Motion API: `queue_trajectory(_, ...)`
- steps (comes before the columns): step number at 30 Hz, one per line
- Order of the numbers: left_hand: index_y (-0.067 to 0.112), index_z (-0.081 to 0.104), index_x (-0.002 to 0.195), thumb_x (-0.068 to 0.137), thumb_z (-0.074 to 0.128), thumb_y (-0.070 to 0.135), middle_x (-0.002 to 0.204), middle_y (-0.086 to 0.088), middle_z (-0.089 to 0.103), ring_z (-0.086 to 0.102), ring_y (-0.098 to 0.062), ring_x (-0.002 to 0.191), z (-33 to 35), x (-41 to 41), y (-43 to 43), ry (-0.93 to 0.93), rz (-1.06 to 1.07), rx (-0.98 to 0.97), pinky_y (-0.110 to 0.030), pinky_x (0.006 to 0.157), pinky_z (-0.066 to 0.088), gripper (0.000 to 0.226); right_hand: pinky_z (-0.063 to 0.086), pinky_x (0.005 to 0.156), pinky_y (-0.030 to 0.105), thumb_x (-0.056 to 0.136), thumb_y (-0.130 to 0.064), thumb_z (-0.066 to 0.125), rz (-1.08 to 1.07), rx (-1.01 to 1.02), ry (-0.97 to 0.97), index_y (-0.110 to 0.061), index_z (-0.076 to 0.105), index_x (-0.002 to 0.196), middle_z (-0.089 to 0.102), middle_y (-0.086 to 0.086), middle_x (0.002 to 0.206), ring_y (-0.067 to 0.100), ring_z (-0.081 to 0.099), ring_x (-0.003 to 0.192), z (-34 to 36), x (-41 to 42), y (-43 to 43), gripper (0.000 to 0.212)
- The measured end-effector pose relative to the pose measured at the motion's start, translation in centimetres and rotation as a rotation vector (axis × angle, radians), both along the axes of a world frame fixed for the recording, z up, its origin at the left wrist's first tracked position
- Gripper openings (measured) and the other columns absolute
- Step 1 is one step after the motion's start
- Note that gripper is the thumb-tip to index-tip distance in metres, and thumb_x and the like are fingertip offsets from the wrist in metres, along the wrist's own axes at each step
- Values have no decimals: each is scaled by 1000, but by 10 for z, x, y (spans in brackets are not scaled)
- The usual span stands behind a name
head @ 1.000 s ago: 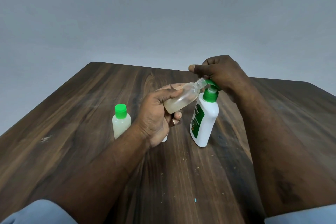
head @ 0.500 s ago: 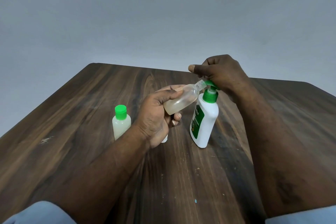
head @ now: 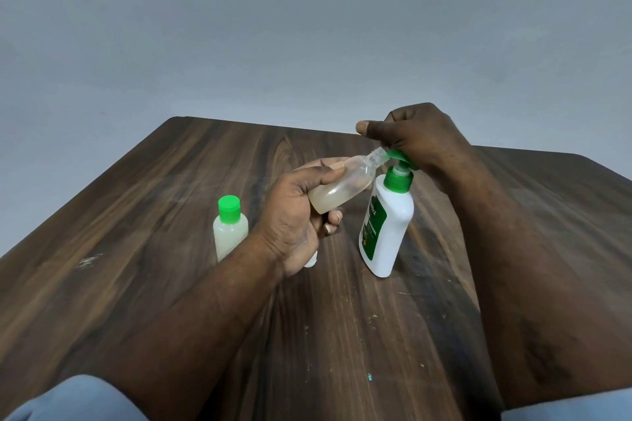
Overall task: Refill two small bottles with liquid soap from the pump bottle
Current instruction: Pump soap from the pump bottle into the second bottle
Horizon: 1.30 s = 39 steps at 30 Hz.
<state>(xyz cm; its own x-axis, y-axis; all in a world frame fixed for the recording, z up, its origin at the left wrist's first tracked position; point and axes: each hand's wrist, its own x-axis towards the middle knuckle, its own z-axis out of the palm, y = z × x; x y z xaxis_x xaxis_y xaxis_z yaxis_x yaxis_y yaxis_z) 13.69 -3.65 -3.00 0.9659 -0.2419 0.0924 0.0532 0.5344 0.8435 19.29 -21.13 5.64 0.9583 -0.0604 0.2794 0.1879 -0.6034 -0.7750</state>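
Largely, right hand (head: 420, 137) hides pump head (head: 404, 160); label (head: 374, 229) blurred.

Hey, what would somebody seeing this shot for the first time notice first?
Mid-table, the left hand grips a tilted clear small bottle, its open neck at the green spout of the white pump bottle, whose head the right hand grips from above. Left of them a green-capped small bottle stands upright on the dark wooden table.

Dark wood-grain table (head: 171, 232), scuffed and flecked with pale specks, one small teal one, against a plain grey-blue wall (head: 307, 27), evenly lit, possibly from overhead.
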Motion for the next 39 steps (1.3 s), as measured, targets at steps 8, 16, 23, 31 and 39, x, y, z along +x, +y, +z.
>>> queue_trajectory(8,7,70,118,80,64,27,113,-27,66,45,-12,47,1,0,-2,19,-7,-17,-22,43,35,43,50,71,36,81,-47,86,7,1,34,-16,58,58,63,-2,57,18,58,63,-6,3,1,48)
queue_trajectory(16,3,67,127,80,62,27,123,-35,65,46,-12,48,1,0,-1,15,-6,-7,-22,43,37,52,44,63,30,81,-49,86,-7,5,-9,-14,57,58,58,-6,52,14,52,56,-4,1,0,51)
queue_trajectory(23,3,67,127,81,63,28,131,-38,60,47,-11,48,1,-1,-1,11,3,0,-23,43,37,53,46,67,33,82,-48,85,-2,-8,15,-20,53,45,57,-7,49,15,53,57,-5,1,2,56)
queue_trajectory(31,1,65,130,83,63,27,129,-39,61,48,-12,49,-1,0,-2,22,18,4,-23,43,38,53,45,65,31,84,-48,83,-12,-41,2,-20,53,46,57,-7,50,12,51,55,-3,-1,2,56)
queue_trajectory(39,3,68,125,81,63,28,120,-32,65,47,-12,48,1,0,-1,15,0,-9,-23,43,37,51,49,70,34,83,-50,83,-5,-40,-14,-20,57,47,64,-3,58,17,59,64,-1,-3,3,54)
